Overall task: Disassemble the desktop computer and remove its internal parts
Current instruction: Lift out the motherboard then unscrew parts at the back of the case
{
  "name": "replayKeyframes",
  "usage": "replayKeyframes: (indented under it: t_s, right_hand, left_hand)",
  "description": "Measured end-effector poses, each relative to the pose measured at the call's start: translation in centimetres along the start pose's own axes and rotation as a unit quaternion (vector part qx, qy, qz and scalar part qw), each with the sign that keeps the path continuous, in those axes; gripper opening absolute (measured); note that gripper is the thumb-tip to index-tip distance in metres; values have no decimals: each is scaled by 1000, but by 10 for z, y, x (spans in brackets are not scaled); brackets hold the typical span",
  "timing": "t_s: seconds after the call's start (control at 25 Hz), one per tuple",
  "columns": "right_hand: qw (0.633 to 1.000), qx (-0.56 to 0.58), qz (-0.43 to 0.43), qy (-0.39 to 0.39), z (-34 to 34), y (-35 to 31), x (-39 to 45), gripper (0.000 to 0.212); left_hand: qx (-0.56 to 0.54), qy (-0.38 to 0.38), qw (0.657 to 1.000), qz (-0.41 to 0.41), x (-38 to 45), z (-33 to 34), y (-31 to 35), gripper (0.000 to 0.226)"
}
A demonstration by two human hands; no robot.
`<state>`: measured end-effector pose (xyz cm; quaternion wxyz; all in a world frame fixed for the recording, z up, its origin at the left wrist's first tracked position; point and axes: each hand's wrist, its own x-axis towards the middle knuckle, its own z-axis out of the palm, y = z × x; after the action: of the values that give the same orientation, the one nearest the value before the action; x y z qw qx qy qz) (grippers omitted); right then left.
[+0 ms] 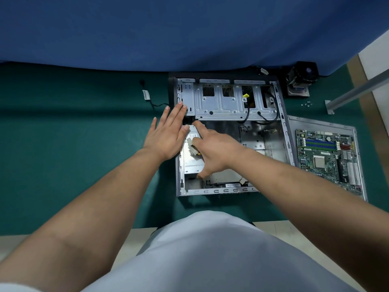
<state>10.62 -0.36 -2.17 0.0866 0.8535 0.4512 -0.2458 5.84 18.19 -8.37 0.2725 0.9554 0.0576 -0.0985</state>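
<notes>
Computer case (229,131) lies open on its side on the green table (73,144), mostly stripped. Beside it on the right, the motherboard (328,157) rests on the side panel (294,127). Inside, the right hand (212,152) spreads over the silver power supply (192,161). The left hand (166,133), fingers straight, presses the case's left wall.

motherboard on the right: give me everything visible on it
The motherboard is out of the case, lying flat, component side up, on a grey metal panel on the green mat, right of the chassis. Green board; blue and green memory slots at its far end, a pale square CPU socket mid-board, white expansion slots near the right edge. Neither hand touches it.
</notes>
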Motion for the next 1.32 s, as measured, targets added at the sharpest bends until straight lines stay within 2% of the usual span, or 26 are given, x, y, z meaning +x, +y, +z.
replayKeyframes:
  t_s: [0.12, 0.44, 0.68, 0.8, 0.84, 0.92, 1.0, 1.04, 1.12, 1.2, 1.24, 1.32]
  right_hand:
    - [1000, -8, -2, 5, -8, 1, -1, 66]
    - [999, 15, -1, 29, 9, 8, -30, 68]
    - [994, 70, 59, 60, 6, 33, -68, 70]
    - [984, 120, 109, 77, -3, 43, -93, 75]
    - [978, 140, 127, 86, -7, 46, -100, 73]
    - [963, 187, 164, 102, -17, 51, -112, 86]
    - [944, 233, 200, 122, -30, 56, -122, 95]
    - [933, 255, 211, 140, -38, 59, -127, 91]
    - [904, 311, 232, 183, -52, 67, -136, 70]
    - [864, 387, 254, 197, -62, 78, -143, 60]
    - [845, 427, 259, 193, -66, 85, -146, 61]
    - [815, 480, 266, 186, -74, 101, -156, 80]
  left_hand:
    - [-16, -5, 1000, -1, 0, -2, -1, 61]
    - [-3, -14, 1000, -6, 1, -3, -2, 61]
    - [45, -16, 999, -13, -1, -6, 3, 60]
    - [106, 61, 992, -5, -11, -4, 18, 56]
    - [86, 101, 991, 20, -18, -2, 28, 54]
    - [-51, 144, 985, 85, -35, 4, 53, 53]
    - [-221, 127, 961, 106, -51, 9, 80, 58]
    - [-270, 104, 952, 105, -59, 12, 90, 61]
    - [-277, 46, 953, 116, -68, 15, 112, 74]
    - [-234, 30, 966, 104, -67, 17, 138, 108]
    - [-224, 47, 970, 89, -62, 17, 153, 119]
    - [-244, 102, 962, 63, -49, 14, 186, 115]
